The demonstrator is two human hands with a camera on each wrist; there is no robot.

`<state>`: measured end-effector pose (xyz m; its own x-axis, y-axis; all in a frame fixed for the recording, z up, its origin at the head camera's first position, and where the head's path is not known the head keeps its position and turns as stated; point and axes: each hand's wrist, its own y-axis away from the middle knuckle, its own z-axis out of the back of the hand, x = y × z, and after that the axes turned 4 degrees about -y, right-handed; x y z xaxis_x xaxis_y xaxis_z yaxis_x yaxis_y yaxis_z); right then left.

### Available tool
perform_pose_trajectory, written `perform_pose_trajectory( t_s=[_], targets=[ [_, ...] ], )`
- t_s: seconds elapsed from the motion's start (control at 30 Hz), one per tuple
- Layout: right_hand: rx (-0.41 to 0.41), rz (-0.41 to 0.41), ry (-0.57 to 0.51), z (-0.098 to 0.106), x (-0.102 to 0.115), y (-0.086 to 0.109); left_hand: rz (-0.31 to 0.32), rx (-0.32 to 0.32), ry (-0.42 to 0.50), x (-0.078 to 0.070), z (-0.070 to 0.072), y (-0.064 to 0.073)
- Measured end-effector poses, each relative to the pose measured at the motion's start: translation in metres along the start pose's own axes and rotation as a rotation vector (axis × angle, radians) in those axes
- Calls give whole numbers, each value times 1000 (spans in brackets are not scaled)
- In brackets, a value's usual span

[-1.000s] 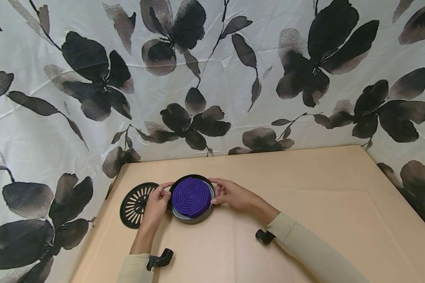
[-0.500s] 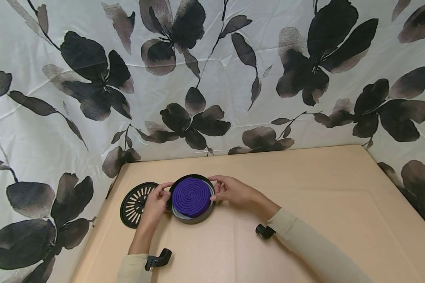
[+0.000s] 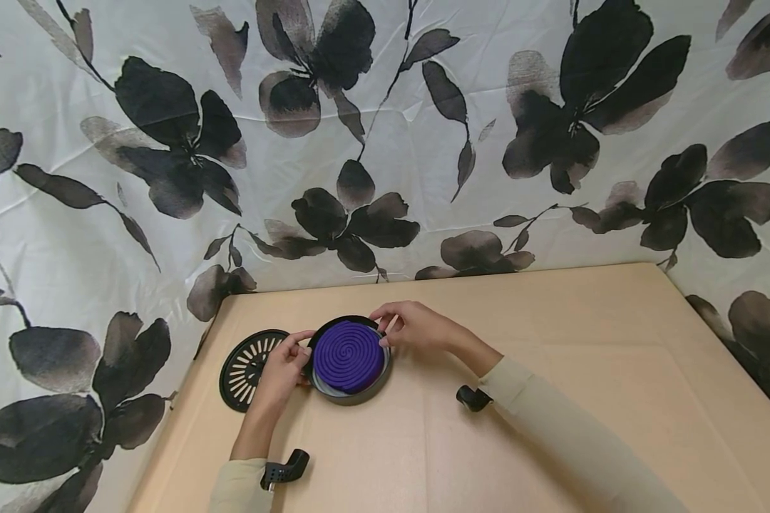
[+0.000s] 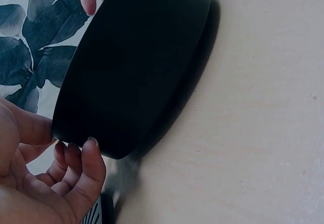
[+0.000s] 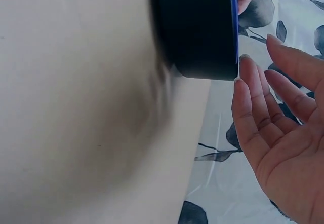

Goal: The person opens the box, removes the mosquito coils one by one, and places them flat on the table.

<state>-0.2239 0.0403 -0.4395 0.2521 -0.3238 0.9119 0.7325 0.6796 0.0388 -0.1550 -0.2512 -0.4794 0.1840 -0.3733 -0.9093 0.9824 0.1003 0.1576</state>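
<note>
My left grip [image 3: 282, 367] pinches the wall of the round black tin [image 3: 353, 400] at its left side, thumb and fingers on either side of the edge. My right grip [image 3: 418, 326] is relaxed, grasping nothing; its fingers are bent a little, with the tips right at the tin's far right rim. I cannot tell whether they touch it.

The purple coil [image 3: 348, 358] sits inside the tin, its spiral facing up at me and filling most of the opening, with a grey strip showing along its near left edge. I cannot tell whether the tin rests fully on the worktop [image 3: 552, 342].

Just left of the tin lies the black slotted disc [image 3: 237, 372], partly covered by my left grip in the head view. Nearer to me than the tin are my two beige sleeves [image 3: 240, 484] and the black wrist cameras, one on the left [image 3: 289, 470], one on the right [image 3: 473, 399]. Beyond the tin, past the far edge of the worktop, hangs white cloth [image 3: 423, 157] printed with dark flowers.
</note>
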Motion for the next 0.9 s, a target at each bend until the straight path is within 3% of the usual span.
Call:
perform_pose_trajectory(
  t_s=[0.47,0.9],
  targets=[
    [59,-20,54,1,15,-22,24,28,1,3,4,-3],
    [94,-18,112,-1,18,-32,-11,6,-12,1,1,-1]
  ],
)
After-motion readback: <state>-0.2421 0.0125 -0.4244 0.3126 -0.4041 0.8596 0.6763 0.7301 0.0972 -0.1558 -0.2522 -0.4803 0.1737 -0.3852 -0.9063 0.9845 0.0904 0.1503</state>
